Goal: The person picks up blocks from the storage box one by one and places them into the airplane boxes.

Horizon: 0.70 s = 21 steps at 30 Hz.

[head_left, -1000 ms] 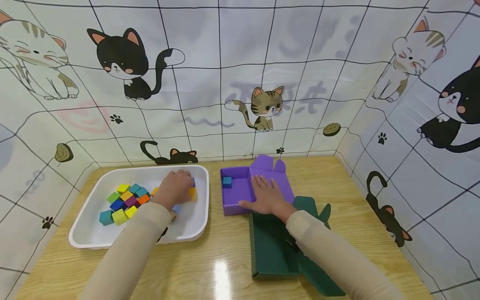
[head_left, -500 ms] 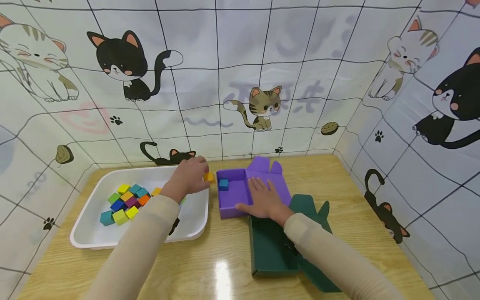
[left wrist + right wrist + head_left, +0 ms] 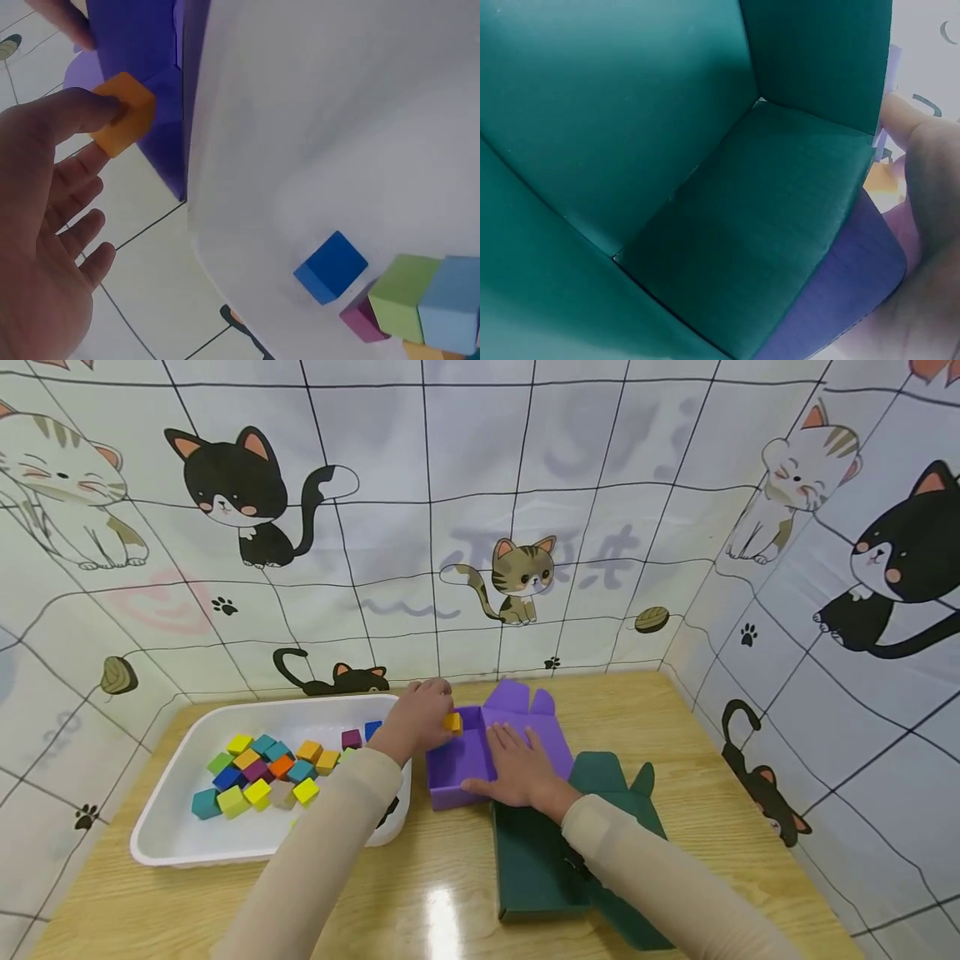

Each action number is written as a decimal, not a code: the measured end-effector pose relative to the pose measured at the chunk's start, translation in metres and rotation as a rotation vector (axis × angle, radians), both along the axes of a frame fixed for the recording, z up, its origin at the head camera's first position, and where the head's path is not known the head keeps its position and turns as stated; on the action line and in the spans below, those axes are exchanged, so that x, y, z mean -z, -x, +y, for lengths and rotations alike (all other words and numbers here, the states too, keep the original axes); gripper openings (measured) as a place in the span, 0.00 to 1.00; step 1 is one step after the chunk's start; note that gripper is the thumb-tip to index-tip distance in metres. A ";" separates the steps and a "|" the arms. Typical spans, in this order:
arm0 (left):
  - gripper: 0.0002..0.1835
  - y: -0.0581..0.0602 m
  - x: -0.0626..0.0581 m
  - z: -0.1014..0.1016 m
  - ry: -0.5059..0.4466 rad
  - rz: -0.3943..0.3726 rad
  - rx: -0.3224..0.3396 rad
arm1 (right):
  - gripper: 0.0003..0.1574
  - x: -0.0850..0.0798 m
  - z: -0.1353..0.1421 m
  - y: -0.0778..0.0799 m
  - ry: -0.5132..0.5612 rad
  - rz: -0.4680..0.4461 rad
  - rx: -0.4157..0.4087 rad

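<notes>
My left hand [image 3: 418, 718] pinches an orange cube [image 3: 124, 112] between thumb and fingertips, over the left end of the open purple box [image 3: 450, 797]. The other fingers are loosely bent in the left wrist view. That hand covers the box's left corner. My right hand [image 3: 519, 768] lies with straight fingers on the purple box, along the fold between its tray part and its raised lid [image 3: 551, 739]. Several coloured cubes, such as a blue cube [image 3: 331, 266] and a light green cube [image 3: 405, 296], lie in the white tub [image 3: 168, 835] on the left.
An open dark green box [image 3: 536, 868] stands in front of the purple one, under my right forearm, its lid spread to the right. The wooden table [image 3: 375, 910] meets a cat-patterned wall covering [image 3: 450, 643] at the back and sides.
My left hand has lifted the orange cube from the white tub and carried it right, over the purple box. The blue cube in that box is now hidden. My right hand stays in place.
</notes>
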<state>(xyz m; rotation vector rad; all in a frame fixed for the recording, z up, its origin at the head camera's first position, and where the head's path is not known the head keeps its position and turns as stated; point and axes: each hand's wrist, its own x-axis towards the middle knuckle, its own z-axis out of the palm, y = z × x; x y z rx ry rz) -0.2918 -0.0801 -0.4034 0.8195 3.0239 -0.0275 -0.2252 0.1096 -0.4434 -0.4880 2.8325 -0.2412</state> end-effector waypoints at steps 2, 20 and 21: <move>0.18 0.002 0.006 0.004 0.009 -0.011 0.010 | 0.65 0.001 -0.001 -0.001 -0.004 -0.002 0.004; 0.22 0.013 0.026 0.009 0.168 0.024 0.039 | 0.64 -0.005 -0.002 -0.002 -0.001 -0.010 -0.012; 0.23 0.013 0.027 0.010 0.175 0.034 0.044 | 0.63 -0.006 -0.001 -0.003 0.001 -0.010 -0.015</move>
